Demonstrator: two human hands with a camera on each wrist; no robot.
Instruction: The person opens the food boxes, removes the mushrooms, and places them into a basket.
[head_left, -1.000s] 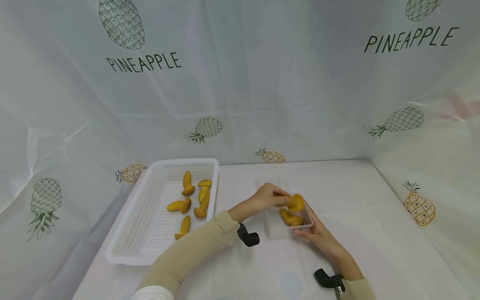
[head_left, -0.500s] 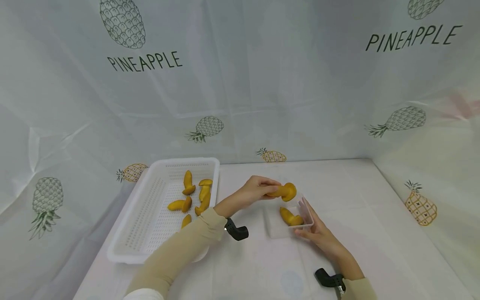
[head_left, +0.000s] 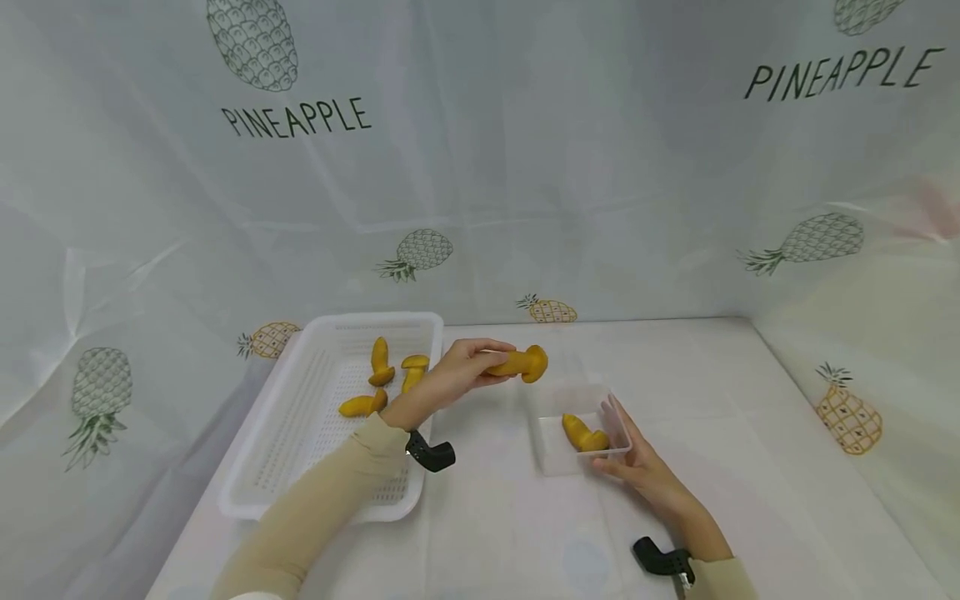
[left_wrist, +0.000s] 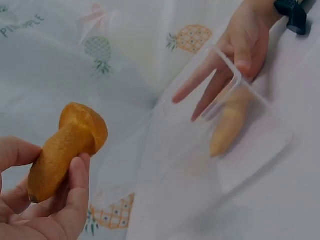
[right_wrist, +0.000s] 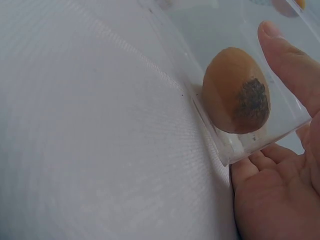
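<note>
Two hands at work over a white counter (head_left: pixel 495 517) draped in pineapple-print cloth. Left hand (head_left: pixel 455 377) raised above the counter between a white perforated basket (head_left: pixel 300 433) and a clear plastic box (head_left: pixel 577 433), fingers and thumb curled round the stem of a yellow mushroom-shaped piece (head_left: pixel 520 363), cap pointing toward the box. Seen from the left wrist camera as a tan-orange stem with rounded cap, pinched between thumb and fingertips, well clear of the box and off to its left. Right hand (head_left: pixel 637 467) resting on the counter against the near right corner of the clear box, fingers straight along its right wall, thumb at the rim, steadying rather than gripping. Inside the box, one more yellow piece (head_left: pixel 583 435), lying flat against the near wall, close to the right fingers. Inside the basket, several similar yellow pieces (head_left: pixel 382 379) scattered toward its far right part. Black wrist straps on both forearms.
</note>
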